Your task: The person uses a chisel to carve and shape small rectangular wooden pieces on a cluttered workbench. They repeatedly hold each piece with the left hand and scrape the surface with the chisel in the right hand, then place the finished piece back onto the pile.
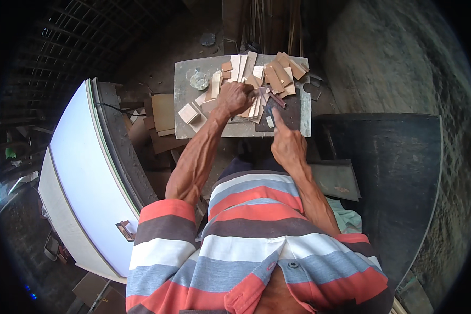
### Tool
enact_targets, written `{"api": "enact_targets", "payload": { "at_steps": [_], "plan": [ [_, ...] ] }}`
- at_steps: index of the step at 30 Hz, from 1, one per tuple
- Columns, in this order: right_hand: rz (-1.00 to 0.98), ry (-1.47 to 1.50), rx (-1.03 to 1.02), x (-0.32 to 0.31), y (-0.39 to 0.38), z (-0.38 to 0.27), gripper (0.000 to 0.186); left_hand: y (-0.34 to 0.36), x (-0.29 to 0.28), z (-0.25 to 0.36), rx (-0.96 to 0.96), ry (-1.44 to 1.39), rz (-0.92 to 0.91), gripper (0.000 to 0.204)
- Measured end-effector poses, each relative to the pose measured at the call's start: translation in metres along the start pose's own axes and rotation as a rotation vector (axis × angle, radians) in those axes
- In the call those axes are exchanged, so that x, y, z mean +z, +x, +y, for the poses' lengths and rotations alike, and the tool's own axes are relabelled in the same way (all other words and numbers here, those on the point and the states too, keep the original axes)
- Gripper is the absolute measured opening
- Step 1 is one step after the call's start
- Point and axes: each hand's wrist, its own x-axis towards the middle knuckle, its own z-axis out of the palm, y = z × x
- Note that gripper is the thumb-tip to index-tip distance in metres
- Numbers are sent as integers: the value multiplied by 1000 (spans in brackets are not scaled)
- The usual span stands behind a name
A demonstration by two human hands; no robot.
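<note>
Left hand [237,98]: was curled. Right hand [289,146]: pointed. Grips: could not be told. Wood pieces [273,79]: lay at twelve o'clock.

Both arms reach forward from the person's body, bare along the forearms, and the 2 hands come near each other without touching. The left forearm [199,157] slants inward, its veins standing out, and leads to the left hand [237,98], which is turned toward the right. I see its back uppermost, knuckles raised, fingers curled under so their tips are hard to make out. The right forearm [315,193] slants the opposite way, and the right hand [289,145] sits closer to the body, its back showing too. Just 1 finger [277,118] stretches ahead, angled slightly left; the rest fold underneath.
</note>
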Motion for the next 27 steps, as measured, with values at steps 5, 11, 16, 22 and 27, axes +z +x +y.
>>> {"api": "enact_targets", "payload": {
  "at_steps": [5,11,16,22,27],
  "plan": [
    [-21,-2,-49,-7,1,6,58,9,-8,-1,40,-15,42,23],
    [31,-28,-59,3,0,6,53,3,-1,-8,50,0,59,26],
    [28,-55,-26,9,31,0,51,7,-12,9,-41,-15,63,26],
    [-4,-67,-18,4,12,1,58,1,-7,8,-33,9,26,21],
    [5,-36,-17,2,12,1,59,7,-8,4,-47,54,2,27]
  ]
}}
